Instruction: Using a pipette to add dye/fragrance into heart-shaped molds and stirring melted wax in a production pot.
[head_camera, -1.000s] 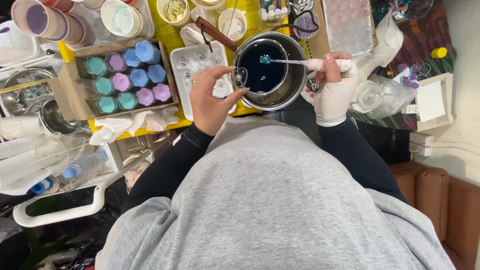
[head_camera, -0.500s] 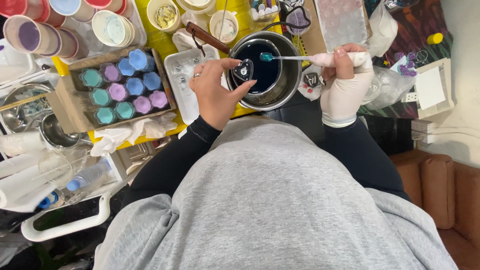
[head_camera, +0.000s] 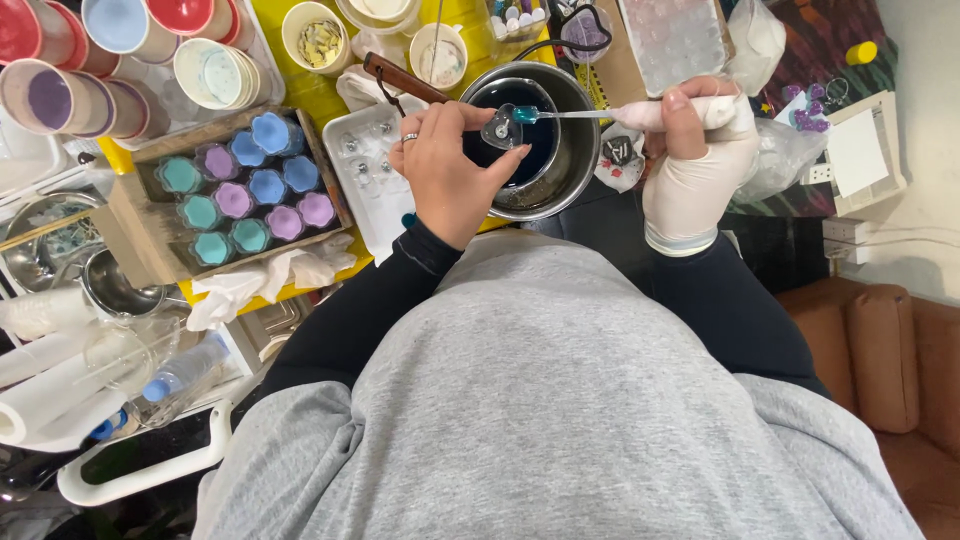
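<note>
My left hand (head_camera: 447, 166), bare with a ring, pinches a small clear heart-shaped piece (head_camera: 500, 128) over a steel pot (head_camera: 575, 170) of dark blue liquid. My right hand (head_camera: 697, 160), in a white glove, grips the handle of a thin brush (head_camera: 580, 114). The brush's teal tip touches the top of the clear piece. A clear tray (head_camera: 370, 170) of small moulds lies just left of my left hand.
A wooden box (head_camera: 150, 215) holds several teal, blue and purple moulded pieces at the left. Cups (head_camera: 60, 100) with coloured insides and small bowls (head_camera: 318, 35) stand at the back. A wooden-handled tool (head_camera: 405, 79) lies behind the pot. Steel pans and plastic bags sit at far left.
The view has drifted slightly. Both hands stay over the pot, the left holding the clear piece and the brush tip working at it.
</note>
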